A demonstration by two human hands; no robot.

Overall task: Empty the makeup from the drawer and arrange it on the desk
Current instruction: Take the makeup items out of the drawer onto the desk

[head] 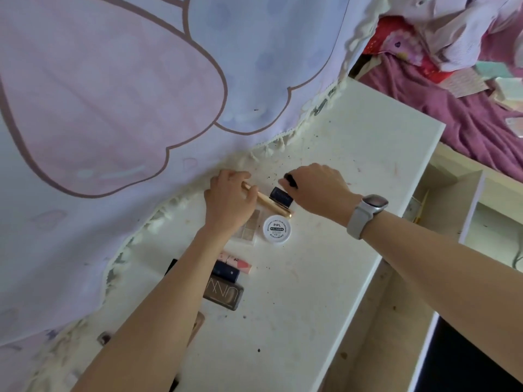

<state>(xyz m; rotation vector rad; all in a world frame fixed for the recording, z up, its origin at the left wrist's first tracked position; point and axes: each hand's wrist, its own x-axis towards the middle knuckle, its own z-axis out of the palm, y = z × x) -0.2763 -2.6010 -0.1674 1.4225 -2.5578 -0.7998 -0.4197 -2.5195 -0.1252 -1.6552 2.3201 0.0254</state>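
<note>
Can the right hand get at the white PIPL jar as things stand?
Probably yes: the white PIPL jar sits uncovered just below the right hand, but its fingers already hold a dark item, which needs setting down first.

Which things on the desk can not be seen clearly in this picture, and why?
- Head view: clear palette, partly under left hand.
- Black item in right hand: mostly hidden by fingers, blurred.
- Black object: mostly behind left forearm.
- Drawer: not identifiable.
</note>
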